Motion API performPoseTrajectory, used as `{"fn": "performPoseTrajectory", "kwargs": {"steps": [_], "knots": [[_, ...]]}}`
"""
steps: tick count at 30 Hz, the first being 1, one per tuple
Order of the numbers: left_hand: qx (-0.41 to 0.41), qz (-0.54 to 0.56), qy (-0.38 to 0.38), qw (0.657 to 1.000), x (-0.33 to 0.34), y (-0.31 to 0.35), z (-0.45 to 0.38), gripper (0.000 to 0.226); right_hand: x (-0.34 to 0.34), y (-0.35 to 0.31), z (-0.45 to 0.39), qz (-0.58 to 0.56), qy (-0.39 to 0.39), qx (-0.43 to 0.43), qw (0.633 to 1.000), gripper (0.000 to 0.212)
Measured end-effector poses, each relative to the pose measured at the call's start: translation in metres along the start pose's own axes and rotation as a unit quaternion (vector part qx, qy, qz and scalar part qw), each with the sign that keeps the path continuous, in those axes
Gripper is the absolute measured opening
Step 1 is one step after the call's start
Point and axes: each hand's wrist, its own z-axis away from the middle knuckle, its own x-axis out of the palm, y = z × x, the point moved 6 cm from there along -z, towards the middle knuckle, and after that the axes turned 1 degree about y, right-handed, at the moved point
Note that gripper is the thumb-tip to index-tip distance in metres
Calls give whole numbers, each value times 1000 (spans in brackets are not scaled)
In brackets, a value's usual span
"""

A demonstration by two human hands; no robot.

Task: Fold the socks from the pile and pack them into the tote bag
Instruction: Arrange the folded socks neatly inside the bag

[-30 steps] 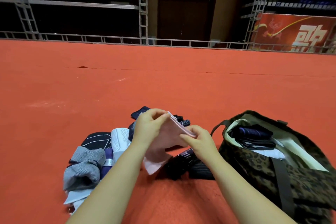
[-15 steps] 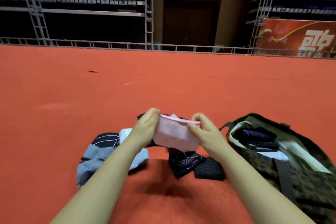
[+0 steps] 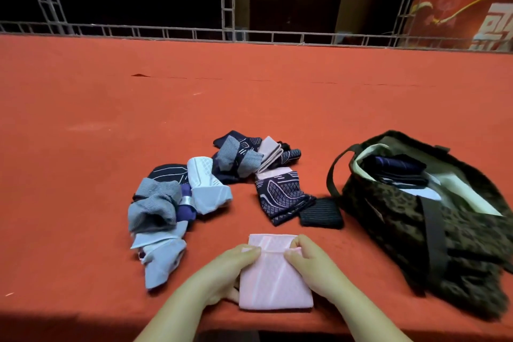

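Both hands' grip [image 3: 273,254] on lengthwise pink sock [image 3: 273,283]

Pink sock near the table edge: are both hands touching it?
Touching. The head view shows the left hand and right hand pinching the fold of the pink sock flat on the red table.
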Motion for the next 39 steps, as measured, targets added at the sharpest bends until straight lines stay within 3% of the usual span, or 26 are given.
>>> {"fn": "performPoseTrajectory", "kwargs": {"steps": [2, 5, 9, 12, 15, 17, 20, 23, 25, 29, 31, 33, 35, 37, 39], "knots": [[20, -23, 1, 1000, -1, 2, 0, 21, -3, -7, -8, 43, 36, -29, 998, 18], [56, -61, 6, 997, -4, 7, -1, 42, -7, -13, -24, 134, 62, -47, 988, 16], [103, -152, 97, 978, -12, 11, 2, 59, -3, -10, -43, 263, 68, -37, 962, 19], [218, -285, 152, 921, -16, 17, 7, 72, -5, -8, -47, 294, 104, -16, 950, 22], [255, -446, 91, 853, -6, 11, 9, 87, -9, 0, -42, 248, 154, -34, 956, 29], [237, -519, 53, 820, -3, 4, 6, 96, -11, 1, -30, 176, 170, -118, 962, 40], [217, -584, 34, 782, -2, 2, 2, 94, -3, 0, -1, 208, 107, -270, 934, 55], [213, -629, 13, 748, -4, 3, -4, 97, 12, 12, 21, 329, -40, -243, 912, 63], [223, -638, 9, 737, -7, 5, -6, 84, 12, 17, 24, 358, -61, -218, 906, 70], [280, -613, 29, 739, -7, 7, -6, 78, 6, 17, 24, 331, -23, -222, 917, 69], [294, -575, 30, 763, -6, 9, -4, 74, 5, 19, 24, 306, -5, -244, 920, 65], [296, -543, 22, 786, -7, 10, -2, 68, 3, 16, 28, 286, 31, -286, 914, 49], [309, -536, 24, 786, -7, 11, 0, 64, -1, 15, 31, 256, 77, -309, 913, 35], [331, -514, 48, 790, -6, 11, 5, 61, -6, 14, 31, 205, 90, -279, 934, 36], [344, -453, 69, 819, -2, 10, 10, 66, -11, 16, 30, 150, 81, -223, 960, 38]]}}
